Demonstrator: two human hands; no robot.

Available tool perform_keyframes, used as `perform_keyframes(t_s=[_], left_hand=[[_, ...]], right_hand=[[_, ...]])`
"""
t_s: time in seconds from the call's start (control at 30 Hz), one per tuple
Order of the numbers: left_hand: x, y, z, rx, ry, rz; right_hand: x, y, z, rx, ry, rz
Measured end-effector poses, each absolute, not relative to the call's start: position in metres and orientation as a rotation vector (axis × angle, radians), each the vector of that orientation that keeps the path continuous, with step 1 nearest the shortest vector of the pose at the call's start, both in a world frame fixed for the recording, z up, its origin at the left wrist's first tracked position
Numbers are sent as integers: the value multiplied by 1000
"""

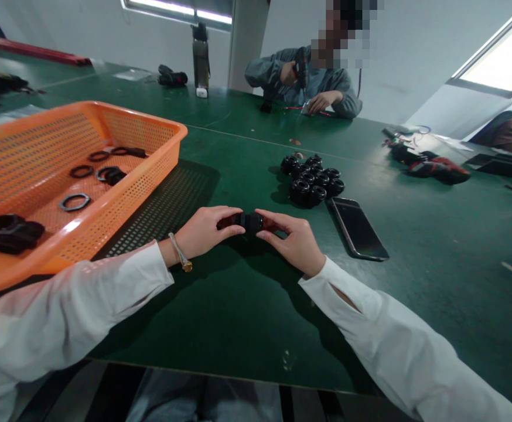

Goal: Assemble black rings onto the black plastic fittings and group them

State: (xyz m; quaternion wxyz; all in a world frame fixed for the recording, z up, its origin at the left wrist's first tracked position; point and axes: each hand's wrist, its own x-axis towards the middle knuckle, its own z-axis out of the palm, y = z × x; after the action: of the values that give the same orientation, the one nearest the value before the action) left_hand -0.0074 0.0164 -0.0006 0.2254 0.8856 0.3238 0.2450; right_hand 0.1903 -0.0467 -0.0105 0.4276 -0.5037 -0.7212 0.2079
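Observation:
Between my two hands is a small black round fitting [251, 222], held just above the green table. My left hand [205, 230] pinches its left end with thumb and fingers. From the other side, my right hand [294, 239] grips the right end the same way. My fingers cover both ends of the part. A cluster of several similar black round fittings [312, 180] sits on the table beyond my right hand. To the left, an orange perforated basket [139, 176] holds a few dark rings, a metallic hex ring nut [75, 202] and some black fittings [12, 232].
A smartphone [358, 230] lies right of the cluster. Across the green table [238, 328], a person [309, 82] holds a power drill [301, 65]. A dark bottle [201, 58] stands at the back; red and black tools [432, 164] lie at the right.

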Motion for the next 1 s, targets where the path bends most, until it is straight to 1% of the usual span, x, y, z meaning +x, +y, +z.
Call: perform_keyframes(t_s=[1.0], left_hand=[[-9, 16, 0, 2456, 885, 673]], right_hand=[[190, -47, -6, -1381, -1876, 494]])
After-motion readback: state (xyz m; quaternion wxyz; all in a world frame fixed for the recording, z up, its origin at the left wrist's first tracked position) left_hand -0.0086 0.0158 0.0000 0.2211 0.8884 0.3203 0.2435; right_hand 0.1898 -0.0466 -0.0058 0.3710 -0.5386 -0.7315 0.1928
